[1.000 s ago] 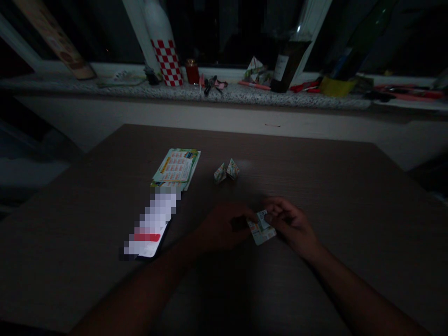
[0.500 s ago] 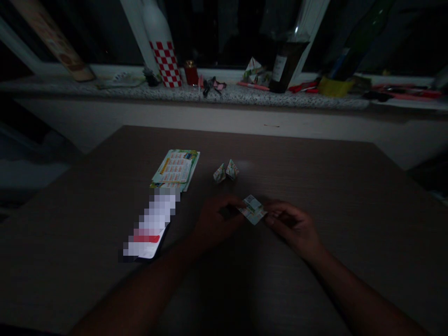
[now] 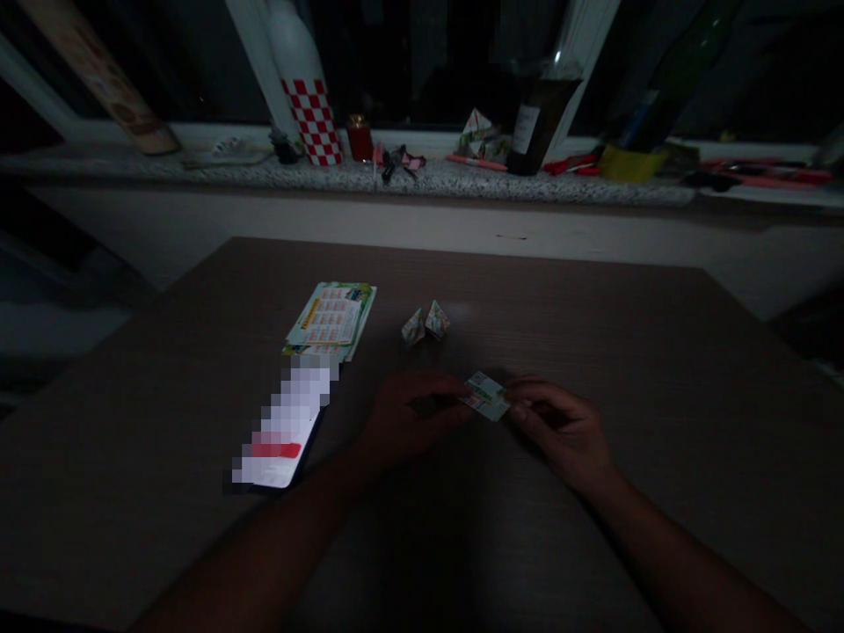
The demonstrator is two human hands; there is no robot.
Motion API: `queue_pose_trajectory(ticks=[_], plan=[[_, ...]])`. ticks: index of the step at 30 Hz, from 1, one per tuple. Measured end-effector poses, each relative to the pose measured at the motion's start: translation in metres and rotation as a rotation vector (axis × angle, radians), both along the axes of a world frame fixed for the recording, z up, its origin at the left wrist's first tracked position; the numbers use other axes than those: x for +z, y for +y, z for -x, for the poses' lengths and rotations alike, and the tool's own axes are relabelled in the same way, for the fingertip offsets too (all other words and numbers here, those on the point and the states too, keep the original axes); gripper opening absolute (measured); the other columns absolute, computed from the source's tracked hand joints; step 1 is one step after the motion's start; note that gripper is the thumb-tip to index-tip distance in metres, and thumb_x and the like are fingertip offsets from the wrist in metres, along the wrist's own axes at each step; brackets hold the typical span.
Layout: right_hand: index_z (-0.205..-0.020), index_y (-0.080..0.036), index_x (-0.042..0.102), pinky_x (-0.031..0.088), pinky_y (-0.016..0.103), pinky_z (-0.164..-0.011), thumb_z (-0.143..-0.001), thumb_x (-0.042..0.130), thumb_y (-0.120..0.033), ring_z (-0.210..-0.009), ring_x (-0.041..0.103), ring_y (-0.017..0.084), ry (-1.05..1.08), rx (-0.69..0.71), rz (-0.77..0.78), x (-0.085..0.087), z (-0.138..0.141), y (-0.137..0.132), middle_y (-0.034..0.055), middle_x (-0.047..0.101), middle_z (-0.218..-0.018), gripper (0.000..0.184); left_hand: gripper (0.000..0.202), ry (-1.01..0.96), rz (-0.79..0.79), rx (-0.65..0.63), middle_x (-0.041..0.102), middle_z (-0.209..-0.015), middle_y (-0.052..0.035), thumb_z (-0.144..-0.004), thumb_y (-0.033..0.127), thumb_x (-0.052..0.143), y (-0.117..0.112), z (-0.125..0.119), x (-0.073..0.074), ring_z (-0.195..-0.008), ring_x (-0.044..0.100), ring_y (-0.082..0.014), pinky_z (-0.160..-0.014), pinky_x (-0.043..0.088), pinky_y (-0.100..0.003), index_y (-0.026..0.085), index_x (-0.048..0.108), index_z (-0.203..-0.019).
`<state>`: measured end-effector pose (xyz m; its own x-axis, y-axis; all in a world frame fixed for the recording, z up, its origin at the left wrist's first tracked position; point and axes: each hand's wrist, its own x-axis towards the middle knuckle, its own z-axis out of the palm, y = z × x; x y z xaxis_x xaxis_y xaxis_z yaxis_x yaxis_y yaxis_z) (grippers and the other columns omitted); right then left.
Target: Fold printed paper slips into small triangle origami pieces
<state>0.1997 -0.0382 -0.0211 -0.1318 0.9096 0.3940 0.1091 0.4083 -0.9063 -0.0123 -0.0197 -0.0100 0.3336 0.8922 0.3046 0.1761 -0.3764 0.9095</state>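
Observation:
A small folded piece of printed paper [image 3: 488,396] is held between my two hands, low over the table. My left hand [image 3: 415,409] pinches its left edge between thumb and fingers. My right hand [image 3: 560,426] grips the right corner with thumb and fingertips. Just beyond the hands stand two small folded paper pieces, the left one [image 3: 413,328] and the right one [image 3: 437,320], close side by side. To the left lies a stack of calendar cards [image 3: 333,315] printed with number grids. A lit phone [image 3: 280,470] with a blurred screen lies in front of the stack.
The brown table [image 3: 593,316] meets a wall under a stone windowsill [image 3: 264,178]. Along the sill stand a red-and-white checked bottle [image 3: 313,114], a red jar [image 3: 360,139], a dark labelled bottle [image 3: 527,132], a folded paper shape [image 3: 478,132] and several pens.
The folded paper has shifted slightly to the right and turned a little, with both hands moving along with it. The other things stay where they were.

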Motion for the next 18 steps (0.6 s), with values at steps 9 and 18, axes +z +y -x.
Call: queue_pose_trajectory(ticks=[9,18], plan=[[-0.088,-0.024,0.073,0.055,0.033,-0.073,-0.081,0.068,-0.022,-0.085,0.066,0.021,-0.074,-0.016,-0.031,-0.0042,-0.0028,0.0011,0.0062,0.071,-0.089,0.009,0.009,0.037,-0.036,-0.011,0.074,-0.088,-0.0046,-0.077,0.021,0.07,-0.0007,-0.0013,0.0023,-0.083,0.068,-0.0167,-0.077,0.053,-0.028,0.018,0.072,-0.085],[-0.086,-0.025,0.073,0.055,0.03,-0.068,-0.079,0.069,-0.02,-0.08,0.067,0.019,-0.06,-0.056,-0.023,-0.0019,-0.0007,0.0002,0.0041,0.071,-0.087,0.009,0.01,-0.016,-0.043,0.027,0.075,-0.088,-0.0034,-0.076,0.02,0.071,-0.0016,-0.0025,0.0036,-0.082,0.069,-0.0157,-0.076,0.053,-0.027,0.019,0.073,-0.086]])
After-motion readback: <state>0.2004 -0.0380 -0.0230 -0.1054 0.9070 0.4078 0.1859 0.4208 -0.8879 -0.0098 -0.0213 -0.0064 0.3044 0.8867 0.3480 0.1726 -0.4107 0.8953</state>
